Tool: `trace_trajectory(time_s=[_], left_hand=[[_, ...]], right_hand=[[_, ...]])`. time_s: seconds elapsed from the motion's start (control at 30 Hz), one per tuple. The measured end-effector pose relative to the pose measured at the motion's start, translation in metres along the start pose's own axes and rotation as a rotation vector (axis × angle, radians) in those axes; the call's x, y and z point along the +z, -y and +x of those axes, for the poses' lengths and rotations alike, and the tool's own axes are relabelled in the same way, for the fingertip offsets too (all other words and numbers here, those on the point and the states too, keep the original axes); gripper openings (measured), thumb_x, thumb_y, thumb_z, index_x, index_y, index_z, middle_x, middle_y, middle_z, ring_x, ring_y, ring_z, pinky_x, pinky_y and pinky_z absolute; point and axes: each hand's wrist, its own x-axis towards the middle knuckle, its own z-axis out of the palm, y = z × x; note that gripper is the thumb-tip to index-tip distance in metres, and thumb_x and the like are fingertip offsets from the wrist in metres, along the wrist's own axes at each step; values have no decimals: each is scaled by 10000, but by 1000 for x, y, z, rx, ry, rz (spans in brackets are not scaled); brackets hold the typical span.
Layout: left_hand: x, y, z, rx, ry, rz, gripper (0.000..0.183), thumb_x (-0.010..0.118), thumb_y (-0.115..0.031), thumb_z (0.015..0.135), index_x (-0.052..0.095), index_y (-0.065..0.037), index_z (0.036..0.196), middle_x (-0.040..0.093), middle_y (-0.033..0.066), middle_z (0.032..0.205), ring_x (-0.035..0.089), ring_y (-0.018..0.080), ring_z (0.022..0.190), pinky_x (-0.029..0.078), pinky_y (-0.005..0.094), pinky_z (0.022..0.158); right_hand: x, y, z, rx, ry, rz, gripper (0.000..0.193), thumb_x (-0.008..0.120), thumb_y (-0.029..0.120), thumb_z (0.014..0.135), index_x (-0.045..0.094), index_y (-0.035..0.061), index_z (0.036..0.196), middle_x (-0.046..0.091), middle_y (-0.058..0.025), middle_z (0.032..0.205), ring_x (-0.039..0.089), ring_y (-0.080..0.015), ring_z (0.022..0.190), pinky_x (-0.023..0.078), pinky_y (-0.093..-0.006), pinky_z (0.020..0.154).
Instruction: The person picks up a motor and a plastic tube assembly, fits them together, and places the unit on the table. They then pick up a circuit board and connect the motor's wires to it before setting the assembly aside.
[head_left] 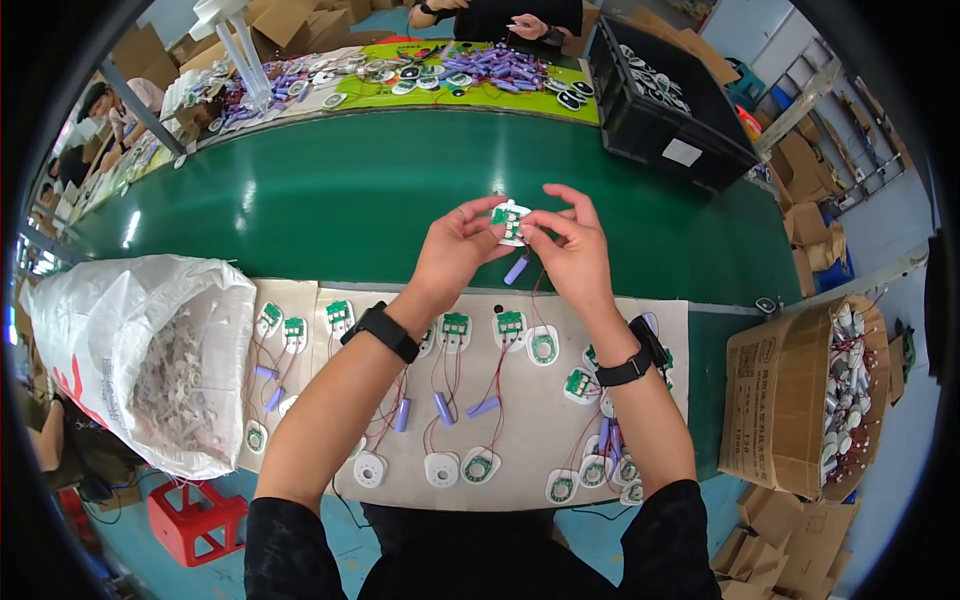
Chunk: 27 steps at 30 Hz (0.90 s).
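Over the near edge of the green surface, I hold a white oval casing with a green circuit board (508,222) up in front of me. My left hand (458,245) grips its left side between thumb and fingers. My right hand (572,245) pinches at its right edge, and the fingertips cover what they touch there. A purple cylindrical battery (516,270) hangs below it. Beneath my arms, similar board-and-casing pieces (454,330) lie on a beige sheet (640,480), wired with thin red leads to purple batteries (443,408) and white round-holed discs (442,469).
A white sack (90,330) of translucent plastic bits stands left; a cardboard box (750,410) of wired parts stands right. Across the green conveyor-like surface (350,190) are a black bin (660,145), piled batteries (505,68) and another person's hands (530,27). A red stool (195,520) sits lower left.
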Motion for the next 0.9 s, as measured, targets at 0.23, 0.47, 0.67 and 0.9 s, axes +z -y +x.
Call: trace_trajectory(time_s=[0.23,0.47,0.67,0.9], left_hand=[[3,5,-1,21,-18,-44,391,547,15,977,495,-3,1364,658,84,1116,660,145,1023,579,276,932],[7,-1,-5,66,-29,3,372,557,27,965,534,-4,1335,647,53,1075,658,129,997,580,268,928],[6,0,-6,46,-52,-87,375,570,16,964,527,0,1336,656,71,1093,667,140,996,584,267,917],[5,-1,-7,37,-58,-88,383,569,16,965,522,7,1344,663,69,1071,668,137,989,584,263,911]], right_hand=[[0,-1,2,-33,7,5,152,760,29,789,777,65,936,532,-77,1385,602,-127,848,524,-245,643],[2,8,-2,-4,0,-41,153,761,45,786,777,61,937,548,-108,1411,646,-157,874,543,-288,741],[9,17,-3,102,-61,12,135,754,51,804,775,53,938,559,-104,1410,660,-179,939,541,-300,807],[11,18,-3,83,-49,27,131,751,46,814,772,38,943,568,-91,1403,659,-165,943,538,-303,836]])
